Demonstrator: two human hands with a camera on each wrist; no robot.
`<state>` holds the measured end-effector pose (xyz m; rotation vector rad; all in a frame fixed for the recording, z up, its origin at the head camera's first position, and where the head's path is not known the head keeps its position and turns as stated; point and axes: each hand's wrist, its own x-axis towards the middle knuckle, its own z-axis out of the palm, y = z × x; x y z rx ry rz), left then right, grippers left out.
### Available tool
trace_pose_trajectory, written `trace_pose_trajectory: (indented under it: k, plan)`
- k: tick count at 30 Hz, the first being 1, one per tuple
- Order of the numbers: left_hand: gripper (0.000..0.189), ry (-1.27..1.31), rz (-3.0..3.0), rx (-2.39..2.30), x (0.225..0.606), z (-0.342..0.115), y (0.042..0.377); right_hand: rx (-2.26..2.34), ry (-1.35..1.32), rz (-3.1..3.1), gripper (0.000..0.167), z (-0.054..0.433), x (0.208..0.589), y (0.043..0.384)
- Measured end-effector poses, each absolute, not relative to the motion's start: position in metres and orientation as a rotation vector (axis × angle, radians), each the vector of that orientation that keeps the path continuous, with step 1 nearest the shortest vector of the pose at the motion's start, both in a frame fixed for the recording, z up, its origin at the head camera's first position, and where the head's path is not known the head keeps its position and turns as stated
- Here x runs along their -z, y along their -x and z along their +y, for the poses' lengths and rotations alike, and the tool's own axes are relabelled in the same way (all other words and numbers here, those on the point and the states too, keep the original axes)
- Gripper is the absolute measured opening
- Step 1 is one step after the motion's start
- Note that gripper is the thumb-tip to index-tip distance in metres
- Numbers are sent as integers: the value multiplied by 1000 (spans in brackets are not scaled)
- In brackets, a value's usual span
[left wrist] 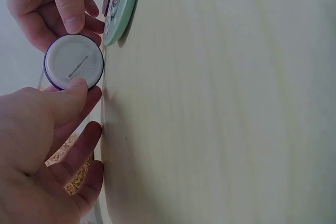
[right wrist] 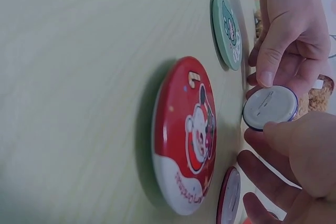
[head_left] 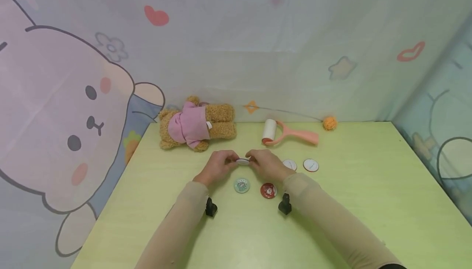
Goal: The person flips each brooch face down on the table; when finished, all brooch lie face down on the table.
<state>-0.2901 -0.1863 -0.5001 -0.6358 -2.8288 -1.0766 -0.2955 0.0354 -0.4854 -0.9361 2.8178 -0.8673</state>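
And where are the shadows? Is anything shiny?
Head view: soft shadows lie on the table beside the left sleeve and right sleeve; left wrist view: a dim shadow spreads near the left hand; right wrist view: a dark shadow hugs the red badge, with a pale shine on its rim.

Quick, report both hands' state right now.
Left hand: holding a round badge, pinched at one edge.
Right hand: holding the same badge, pinched at the opposite edge.
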Motion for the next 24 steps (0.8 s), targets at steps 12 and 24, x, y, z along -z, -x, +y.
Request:
trace_pose_trajectory:
  k: [12,24]
  plan:
    - [9,632,-2816,1187,504,-187,289,902,952,2810,32,38,487,293]
    - [12,605,-2818,1177,501,-188,290,944,958,2784,41,39,486,293]
